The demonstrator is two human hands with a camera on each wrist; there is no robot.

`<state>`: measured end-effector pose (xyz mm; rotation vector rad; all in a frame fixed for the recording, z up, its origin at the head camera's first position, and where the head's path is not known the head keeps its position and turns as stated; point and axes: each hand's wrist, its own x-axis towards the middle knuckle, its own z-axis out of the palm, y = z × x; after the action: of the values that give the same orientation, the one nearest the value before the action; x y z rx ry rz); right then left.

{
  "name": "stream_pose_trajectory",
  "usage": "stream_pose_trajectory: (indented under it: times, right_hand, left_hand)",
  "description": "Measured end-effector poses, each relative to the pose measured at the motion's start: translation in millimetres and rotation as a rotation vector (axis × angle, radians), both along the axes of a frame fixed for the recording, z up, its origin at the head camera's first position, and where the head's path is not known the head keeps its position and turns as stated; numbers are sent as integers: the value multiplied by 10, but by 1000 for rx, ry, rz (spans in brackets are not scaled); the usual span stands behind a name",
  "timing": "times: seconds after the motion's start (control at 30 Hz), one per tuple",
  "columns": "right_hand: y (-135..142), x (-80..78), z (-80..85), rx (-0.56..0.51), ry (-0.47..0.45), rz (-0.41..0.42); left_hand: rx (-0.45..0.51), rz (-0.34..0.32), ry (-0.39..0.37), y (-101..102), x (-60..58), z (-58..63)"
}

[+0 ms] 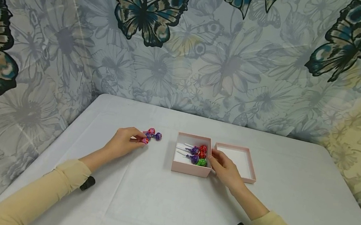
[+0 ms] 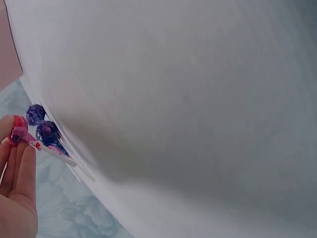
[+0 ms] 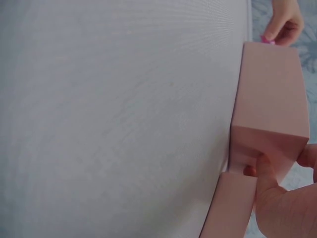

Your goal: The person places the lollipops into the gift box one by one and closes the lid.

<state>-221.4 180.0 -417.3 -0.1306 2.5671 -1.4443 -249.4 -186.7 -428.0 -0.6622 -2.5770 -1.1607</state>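
Observation:
My left hand [image 1: 125, 140] pinches a pink-and-red wrapped lollipop [image 2: 20, 131] by its head, at the left of the table. Purple-wrapped lollipops [image 2: 48, 133] lie right beside it, and another red head shows behind in the head view. Right of this group stands a pink box [image 1: 190, 169] with a white inside. Several lollipops [image 1: 196, 151] with red, purple and green wrappers lie in it, sticks pointing left. With my right hand [image 1: 226, 168] I hold the box's right wall, one digit at the rim and a finger against the outside.
The box's pink lid [image 1: 251, 163], white inside, lies against the right of the box, beside my right hand. A white cloth [image 1: 148, 199] covers the table. Butterfly-patterned fabric [image 1: 227, 65] hangs behind and at the sides.

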Motion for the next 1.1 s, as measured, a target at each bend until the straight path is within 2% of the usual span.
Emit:
stream_pose_trajectory:
  times: [0.17, 0.37, 0.67, 0.9, 1.1]
  right_hand:
    - [-1, 1, 3, 1, -2, 0]
    - [0, -2, -10, -6, -1, 2]
    - [-4, -7, -15, -6, 11, 8]
    - [-12, -13, -15, -5, 3, -2]
    - [-17, -10, -14, -11, -9, -7]
  left_hand:
    - [73, 25, -57, 46, 15, -6]
    - [155, 48, -141, 120, 72, 45]
    - [218, 84, -225, 228, 146, 88]
    - [311, 58, -282, 303, 180, 92]
    - [337, 49, -314, 388, 219, 142]
